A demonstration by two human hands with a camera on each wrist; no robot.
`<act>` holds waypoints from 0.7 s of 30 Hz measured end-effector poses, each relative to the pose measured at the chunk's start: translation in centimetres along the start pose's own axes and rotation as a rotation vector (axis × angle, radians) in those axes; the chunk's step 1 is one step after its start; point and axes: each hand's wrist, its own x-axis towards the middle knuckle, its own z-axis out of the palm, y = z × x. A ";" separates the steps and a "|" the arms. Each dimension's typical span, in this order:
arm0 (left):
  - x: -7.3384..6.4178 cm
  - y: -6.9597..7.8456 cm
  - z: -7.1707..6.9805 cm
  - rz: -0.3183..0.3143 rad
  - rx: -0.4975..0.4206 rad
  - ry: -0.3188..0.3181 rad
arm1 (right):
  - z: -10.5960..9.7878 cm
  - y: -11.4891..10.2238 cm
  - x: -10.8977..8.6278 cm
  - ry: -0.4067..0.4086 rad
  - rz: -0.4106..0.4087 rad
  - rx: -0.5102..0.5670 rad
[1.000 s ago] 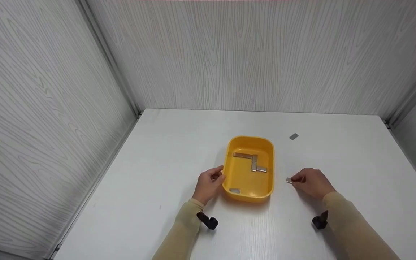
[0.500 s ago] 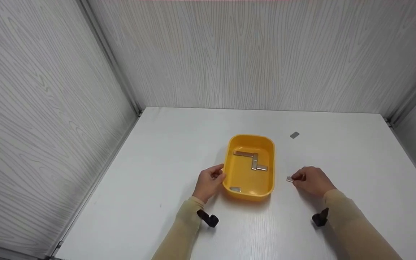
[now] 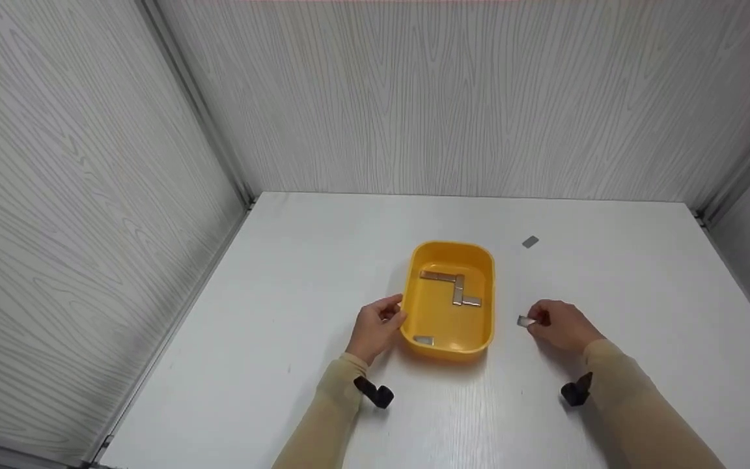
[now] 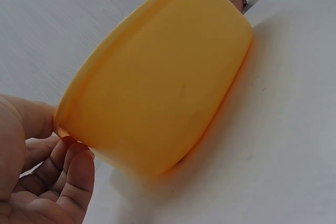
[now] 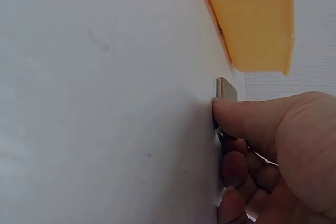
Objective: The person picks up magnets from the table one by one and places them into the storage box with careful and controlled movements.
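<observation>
A yellow plastic bin [image 3: 448, 355] stands on the white table. My left hand [image 3: 375, 329] holds its left rim, thumb and fingers pinching the edge, as the left wrist view shows [image 4: 58, 174]. Right of the bin, my right hand [image 3: 564, 327] pinches a small flat silver metal block [image 3: 525, 321] by one end. In the right wrist view the thumb lies across the block [image 5: 227, 88], close over the tabletop; the fingers behind it are partly hidden. Inside the bin, several similar blocks [image 3: 458, 290] form a stepped line, and another block [image 3: 423, 340] lies by the near left corner.
One more flat grey block [image 3: 530, 241] lies on the table [image 3: 271, 293] beyond the right hand, behind and right of the bin. Pale wood-grain panels [image 3: 453, 98] enclose the table at the back and both sides. Black wrist cameras [image 3: 375, 393] sit on both cuffs.
The block in the right hand has tilted slightly and catches more light. The left hand and the bin hold still; the head view has shifted a little.
</observation>
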 end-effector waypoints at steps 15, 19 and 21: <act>0.1 -0.3 -0.5 -0.010 0.040 -0.003 | 1.1 0.0 -0.4 0.054 0.015 0.014; 0.1 -0.4 -0.7 0.015 0.038 -0.012 | 0.9 0.0 -0.5 0.069 0.003 0.033; 0.2 -0.5 -0.8 0.027 0.035 -0.020 | 0.8 0.0 -0.5 0.077 0.002 0.035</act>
